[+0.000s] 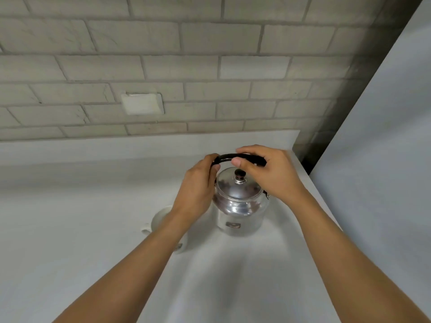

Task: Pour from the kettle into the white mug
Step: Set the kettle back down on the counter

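A shiny steel kettle (239, 207) stands upright on the white counter (70, 217), lid on, with a dark knob on top. Its black arched handle (225, 157) rises over the lid. My right hand (268, 173) is wrapped around the right part of that handle. My left hand (198, 187) holds the handle's left end, fingers curled on it. The white mug (161, 221) stands to the left of the kettle, mostly hidden under my left forearm; only part of its rim, its handle and its lower side show.
A grey brick wall (210, 66) with a white cover plate (142, 103) rises behind the counter. A tall pale panel (384, 159) closes off the right side, near the kettle. The counter's bare surface stretches to the left and toward me.
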The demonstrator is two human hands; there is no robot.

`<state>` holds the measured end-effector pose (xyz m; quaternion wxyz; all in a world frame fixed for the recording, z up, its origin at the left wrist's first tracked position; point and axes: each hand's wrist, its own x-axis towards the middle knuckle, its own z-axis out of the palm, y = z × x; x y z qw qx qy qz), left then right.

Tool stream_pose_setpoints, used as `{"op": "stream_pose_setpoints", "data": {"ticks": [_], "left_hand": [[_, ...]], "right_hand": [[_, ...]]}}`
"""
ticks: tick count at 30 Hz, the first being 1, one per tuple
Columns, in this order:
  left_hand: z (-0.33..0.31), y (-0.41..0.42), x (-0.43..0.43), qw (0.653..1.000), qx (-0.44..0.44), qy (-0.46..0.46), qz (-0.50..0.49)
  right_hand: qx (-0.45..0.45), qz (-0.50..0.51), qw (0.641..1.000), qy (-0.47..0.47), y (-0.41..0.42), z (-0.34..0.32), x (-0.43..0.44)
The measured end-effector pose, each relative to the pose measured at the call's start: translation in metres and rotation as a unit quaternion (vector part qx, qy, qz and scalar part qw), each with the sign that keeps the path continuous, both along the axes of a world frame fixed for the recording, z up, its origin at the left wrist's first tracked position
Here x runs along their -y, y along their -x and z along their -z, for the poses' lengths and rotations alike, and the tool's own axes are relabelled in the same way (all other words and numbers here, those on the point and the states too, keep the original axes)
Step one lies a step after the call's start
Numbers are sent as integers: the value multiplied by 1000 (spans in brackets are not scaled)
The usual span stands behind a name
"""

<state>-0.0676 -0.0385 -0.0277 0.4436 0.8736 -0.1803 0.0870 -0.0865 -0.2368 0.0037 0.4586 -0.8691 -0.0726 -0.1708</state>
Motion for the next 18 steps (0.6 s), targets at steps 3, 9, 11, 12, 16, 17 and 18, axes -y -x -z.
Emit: {"op": "stream_pose_setpoints", "data": {"ticks": [3, 9, 11, 12, 16, 17, 18], "left_hand": [[4, -31, 3, 1000, 19, -9, -13], [13, -100, 4, 996, -33, 25, -73], [17, -119, 5, 997, -32, 27, -68], [19, -128, 5, 998, -23, 19, -64], [29, -157, 8, 999, -18, 3, -50], [32, -163, 9, 998, -23, 0, -50], [34, -167, 10, 998, -27, -2, -48]], "right_hand": [[-7, -3, 1000, 10, -23, 8, 7], [-73, 67, 995, -17, -78, 51, 20], [-90, 78, 993, -29, -98, 64, 20], [-96, 80, 992, -33, -108, 69, 21], [-125, 82, 988, -48, -139, 87, 25], [-131, 81, 987, -47, -144, 90, 26], [-134, 79, 987, -48, -148, 94, 26]]}}
